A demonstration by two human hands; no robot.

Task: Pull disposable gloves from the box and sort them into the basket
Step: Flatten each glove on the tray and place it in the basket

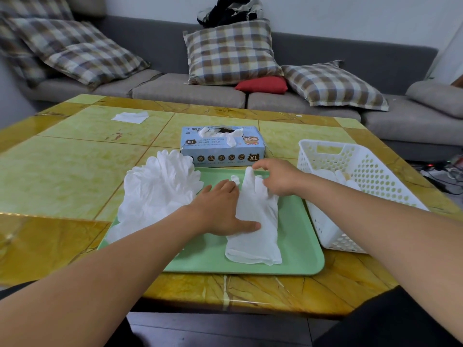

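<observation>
White nitrile glove point(254, 221) lies flat on the green tray point(295, 246), so we keep our left hand point(220, 209) pressing it open-palmed while the right hand point(278, 179) pinches its fingertips straight before lifting it into the white basket point(363, 171).

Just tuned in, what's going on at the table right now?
A person is flattening a white glove on the green tray. The left hand presses on it with straight fingers while the right hand works at its fingertips. A pile of gloves lies at the tray's left edge. The glove box behind has gloves sticking out, and the white basket on the right already holds a few.
</observation>
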